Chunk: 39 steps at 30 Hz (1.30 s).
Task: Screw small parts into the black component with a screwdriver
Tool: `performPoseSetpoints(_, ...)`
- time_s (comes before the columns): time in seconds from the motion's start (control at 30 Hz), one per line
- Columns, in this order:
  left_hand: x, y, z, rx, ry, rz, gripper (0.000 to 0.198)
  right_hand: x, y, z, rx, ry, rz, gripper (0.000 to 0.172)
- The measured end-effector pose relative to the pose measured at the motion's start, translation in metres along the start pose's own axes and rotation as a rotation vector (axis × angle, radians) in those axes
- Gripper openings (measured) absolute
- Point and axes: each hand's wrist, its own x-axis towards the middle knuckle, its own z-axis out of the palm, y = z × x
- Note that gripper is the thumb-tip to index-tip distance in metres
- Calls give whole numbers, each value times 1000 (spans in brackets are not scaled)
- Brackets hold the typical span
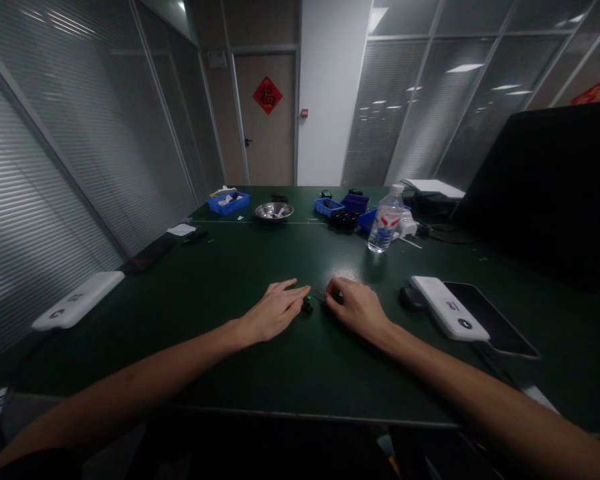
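Both my hands rest on a dark green table (260, 373), close together near its middle. My left hand (276, 311) lies with fingers stretched toward a small black part (307, 307), its fingertips touching or almost touching it. My right hand (356, 306) is curled, with fingers pinched on a thin dark tool (322, 295) whose tip points at the small part. The part is too small and dim to name.
A water bottle (385, 221) stands behind my right hand. Blue bins (228, 202) and a metal bowl (274, 211) sit at the far edge. White devices (79, 300) lie left and right (449, 308), a phone (490, 319) beside the right one. A dark monitor (550, 187) stands at right.
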Motion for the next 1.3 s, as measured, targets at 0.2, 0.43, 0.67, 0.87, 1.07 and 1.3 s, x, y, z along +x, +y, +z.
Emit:
performPoseSetpoints(0.2, -1, 2, -1, -16, 6, -14, 50, 6, 7, -1, -38, 23, -6, 11)
performPoseSetpoints(0.43, 0, 0, 1, -5, 22, -14, 51, 43, 30, 1, -30, 58, 72, 13)
performPoseSetpoints(0.67, -5, 5, -6, -18, 3, -83, 49, 139, 57, -3, 265, 249, 190, 9)
performPoseSetpoints(0.87, -6, 12, -9, -10, 64, 54, 27, 201, 78, 4, 650, 254, 294, 22)
performPoseSetpoints(1.07, -5, 7, -5, -23, 63, 106, 22, 205, 103, 36, 914, 186, 386, 32)
performPoseSetpoints(1.3, -5, 9, -10, 11, -17, 131, 27, 211, 118, 49, 1076, 205, 419, 36)
